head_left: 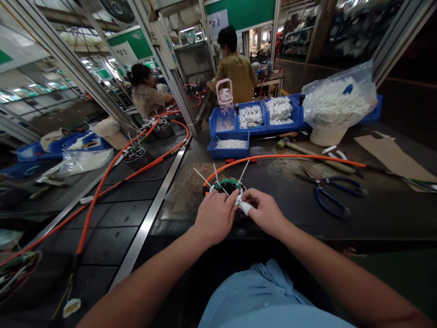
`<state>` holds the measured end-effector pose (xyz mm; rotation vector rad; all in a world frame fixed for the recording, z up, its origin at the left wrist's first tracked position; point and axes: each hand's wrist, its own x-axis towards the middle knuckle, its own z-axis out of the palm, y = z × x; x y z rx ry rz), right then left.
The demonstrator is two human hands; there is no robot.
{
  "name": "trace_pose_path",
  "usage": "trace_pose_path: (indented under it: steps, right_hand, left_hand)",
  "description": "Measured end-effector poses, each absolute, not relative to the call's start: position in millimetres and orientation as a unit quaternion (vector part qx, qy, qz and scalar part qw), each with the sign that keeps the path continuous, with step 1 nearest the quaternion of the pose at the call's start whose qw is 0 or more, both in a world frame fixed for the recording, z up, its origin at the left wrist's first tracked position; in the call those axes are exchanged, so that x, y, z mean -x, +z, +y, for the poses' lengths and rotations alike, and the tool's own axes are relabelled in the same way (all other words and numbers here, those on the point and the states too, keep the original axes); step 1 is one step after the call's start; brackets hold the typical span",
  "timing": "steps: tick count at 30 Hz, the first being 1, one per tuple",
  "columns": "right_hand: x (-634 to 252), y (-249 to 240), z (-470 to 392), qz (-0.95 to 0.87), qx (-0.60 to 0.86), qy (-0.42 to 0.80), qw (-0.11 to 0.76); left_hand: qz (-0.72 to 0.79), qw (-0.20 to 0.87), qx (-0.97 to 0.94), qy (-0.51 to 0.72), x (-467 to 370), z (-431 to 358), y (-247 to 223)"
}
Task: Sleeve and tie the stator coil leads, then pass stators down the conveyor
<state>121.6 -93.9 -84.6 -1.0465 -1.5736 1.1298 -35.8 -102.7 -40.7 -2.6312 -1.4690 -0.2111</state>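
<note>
A round motor stator (229, 181) with a green ring on top stands at the front of the dark workbench, with several white cable ties (243, 171) sticking up from it. An orange cable (273, 156) arches from its left side to the right. Over the stator's near edge, my left hand (215, 212) is closed, its thumb and forefinger at a white sleeve (244, 207). My right hand (266, 210) pinches the same sleeve from the right. Both hands' fingertips are partly hidden, and they cover the stator's front.
Blue bins (251, 116) of white sleeves stand behind, with a smaller tray of cable ties (232, 144). To the right lie blue-handled pliers (329, 191), a hammer (319, 157) and a bagged bucket (329, 130). On the left, a conveyor (119, 212) carries more stators; two co-workers sit beyond.
</note>
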Motion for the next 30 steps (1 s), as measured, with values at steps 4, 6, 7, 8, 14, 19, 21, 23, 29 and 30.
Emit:
trace_pose_path:
  steps: [4,6,7,8,14,19,21,23,29,30]
  right_hand:
    - [-118.3,-80.3,-89.2,-0.604,0.429,0.493,0.457]
    - [-118.6,-82.5,-92.1,-0.574,0.424,0.520,0.469]
    - [-119.0,-84.1,-94.0,-0.561,0.420,0.532,0.475]
    - [-119.8,-85.7,-96.2,-0.551,0.412,0.544,0.481]
    - [-130.4,-93.6,-112.2,-0.477,0.352,0.628,0.504]
    - [-126.3,-93.0,-104.3,-0.471,0.372,0.618,0.507]
    - [-121.5,-91.5,-96.3,-0.460,0.386,0.624,0.500]
    - [-118.6,-90.8,-91.7,-0.452,0.394,0.630,0.494]
    - [-125.2,-93.9,-106.8,-0.454,0.360,0.631,0.516]
    - [-125.7,-94.1,-108.3,-0.452,0.358,0.629,0.522]
  left_hand:
    - [-0.491,-0.032,0.824,-0.282,36.8,-104.2,-57.1]
    - [-0.474,-0.041,0.813,-0.334,37.8,-104.4,-62.9]
    - [-0.460,-0.033,0.820,-0.340,38.5,-104.3,-64.6]
    - [-0.445,-0.022,0.829,-0.339,39.1,-104.1,-65.5]
    - [-0.418,0.008,0.846,-0.330,40.5,-103.3,-64.5]
    - [-0.421,0.014,0.849,-0.318,40.4,-103.4,-63.3]
    - [-0.419,0.017,0.853,-0.312,40.7,-103.1,-62.2]
    - [-0.416,0.020,0.856,-0.308,41.1,-102.7,-61.5]
    - [-0.413,0.024,0.859,-0.301,42.7,-101.8,-63.0]
    - [-0.414,0.023,0.859,-0.299,42.9,-101.9,-63.2]
